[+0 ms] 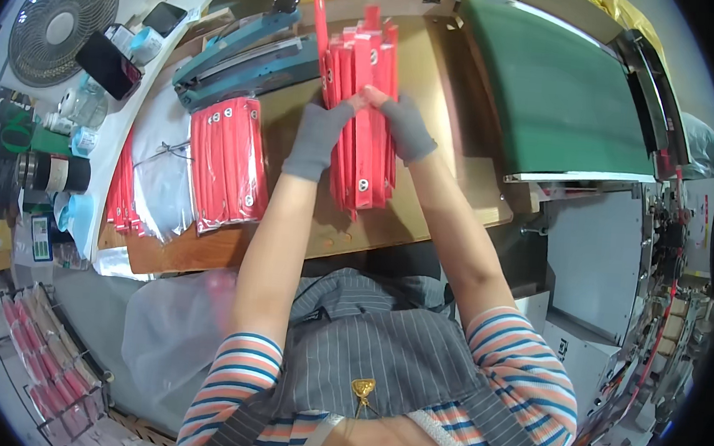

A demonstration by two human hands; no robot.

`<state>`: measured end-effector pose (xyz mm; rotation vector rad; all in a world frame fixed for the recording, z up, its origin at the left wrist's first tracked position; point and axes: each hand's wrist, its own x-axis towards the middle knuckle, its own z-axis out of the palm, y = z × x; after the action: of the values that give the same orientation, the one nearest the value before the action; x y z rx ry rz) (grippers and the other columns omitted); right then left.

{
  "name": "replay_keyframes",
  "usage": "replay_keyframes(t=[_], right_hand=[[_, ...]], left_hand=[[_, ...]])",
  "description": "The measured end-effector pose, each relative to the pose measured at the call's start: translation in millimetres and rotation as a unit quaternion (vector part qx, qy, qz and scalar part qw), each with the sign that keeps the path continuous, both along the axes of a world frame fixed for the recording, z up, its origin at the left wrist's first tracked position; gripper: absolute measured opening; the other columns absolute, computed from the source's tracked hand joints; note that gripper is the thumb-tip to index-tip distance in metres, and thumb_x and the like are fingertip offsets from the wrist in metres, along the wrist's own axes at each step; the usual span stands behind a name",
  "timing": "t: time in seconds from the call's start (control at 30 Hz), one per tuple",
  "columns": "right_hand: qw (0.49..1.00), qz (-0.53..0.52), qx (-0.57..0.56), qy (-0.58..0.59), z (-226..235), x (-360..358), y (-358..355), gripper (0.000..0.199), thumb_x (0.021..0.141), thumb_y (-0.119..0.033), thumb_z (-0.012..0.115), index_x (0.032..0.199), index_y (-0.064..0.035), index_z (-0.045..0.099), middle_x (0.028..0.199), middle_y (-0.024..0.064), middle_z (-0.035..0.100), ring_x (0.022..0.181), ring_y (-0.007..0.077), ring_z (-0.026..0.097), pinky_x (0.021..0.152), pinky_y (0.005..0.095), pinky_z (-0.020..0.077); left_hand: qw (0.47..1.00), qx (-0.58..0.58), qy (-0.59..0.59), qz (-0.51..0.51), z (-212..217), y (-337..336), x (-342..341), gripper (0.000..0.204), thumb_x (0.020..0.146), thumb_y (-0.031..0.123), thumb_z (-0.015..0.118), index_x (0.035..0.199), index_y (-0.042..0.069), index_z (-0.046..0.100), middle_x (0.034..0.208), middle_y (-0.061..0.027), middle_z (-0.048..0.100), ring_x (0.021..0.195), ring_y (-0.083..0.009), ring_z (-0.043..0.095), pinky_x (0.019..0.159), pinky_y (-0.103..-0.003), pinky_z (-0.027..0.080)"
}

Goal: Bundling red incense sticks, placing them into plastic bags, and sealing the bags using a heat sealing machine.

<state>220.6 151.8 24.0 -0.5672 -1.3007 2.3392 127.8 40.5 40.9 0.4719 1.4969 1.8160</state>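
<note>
Between my two gloved hands is a bundle of long, narrow red packets (364, 161), standing above the cardboard-covered table. One packet sticks up above the others at the far left of the bundle. My left hand (320, 136) presses against the left side, and my right hand (409, 128) grips the right side. Both thumbs meet over the front of the bundle. Grey fingerless gloves cover both hands, and most fingers are hidden behind the packets. To the left lies a clear bag of similar red packets (229, 163).
A blue hand sealer (252, 60) lies beyond the bagged packets. Clear plastic bags (163, 187) are tied with a dark string beside them. A green conveyor belt (556, 92) stands at the right. The left shelf holds a fan (62, 24), a phone (109, 65) and a black thermos (55, 172).
</note>
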Motion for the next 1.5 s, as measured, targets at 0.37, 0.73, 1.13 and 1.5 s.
replay_keyframes(t=[0.37, 0.73, 1.13, 1.5], right_hand=[[0.953, 0.117, 0.230, 0.157, 58.0, 28.6, -39.4, 0.125, 0.053, -0.020, 0.090, 0.147, -0.0048, 0.009, 0.138, 0.0100, 0.040, 0.124, 0.0203, 0.042, 0.105, 0.0356, 0.0348], [0.922, 0.046, 0.345, 0.171, 95.0, 35.9, -120.5, 0.078, 0.076, -0.019, 0.073, 0.139, 0.0009, 0.031, 0.127, 0.0176, 0.048, 0.114, 0.0180, 0.049, 0.096, 0.0326, 0.0406], [0.931, 0.365, -0.007, -0.003, 28.6, 1.3, -141.2, 0.027, 0.077, -0.026, 0.061, 0.080, 0.0011, 0.059, 0.079, 0.0128, 0.063, 0.078, 0.0245, 0.061, 0.075, 0.0335, 0.0486], [0.916, 0.398, -0.054, -0.018, 29.1, -4.3, -154.9, 0.052, 0.081, -0.018, 0.060, 0.126, 0.0046, 0.049, 0.089, 0.0125, 0.065, 0.081, 0.0196, 0.063, 0.077, 0.0309, 0.0493]], left_hand=[[0.967, 0.169, 0.170, -0.089, 28.9, -74.4, 19.7, 0.104, 0.058, 0.029, 0.087, 0.140, 0.004, 0.028, 0.129, -0.0125, 0.048, 0.114, -0.0241, 0.053, 0.097, -0.036, 0.043], [0.981, 0.037, 0.053, -0.180, 44.9, -156.4, 45.0, 0.071, 0.063, 0.024, 0.082, 0.122, 0.003, 0.049, 0.117, -0.0091, 0.058, 0.105, -0.0186, 0.058, 0.091, -0.034, 0.047], [0.867, -0.281, 0.350, 0.215, -57.6, -300.0, -86.7, 0.030, 0.079, 0.028, 0.068, 0.094, 0.002, 0.067, 0.073, -0.0056, 0.064, 0.070, -0.0143, 0.059, 0.066, -0.029, 0.047], [0.854, -0.170, 0.421, 0.254, -35.2, -315.4, -122.9, 0.020, 0.087, 0.022, 0.058, 0.077, 0.006, 0.061, 0.066, -0.0018, 0.057, 0.062, -0.0128, 0.055, 0.058, -0.028, 0.044]])
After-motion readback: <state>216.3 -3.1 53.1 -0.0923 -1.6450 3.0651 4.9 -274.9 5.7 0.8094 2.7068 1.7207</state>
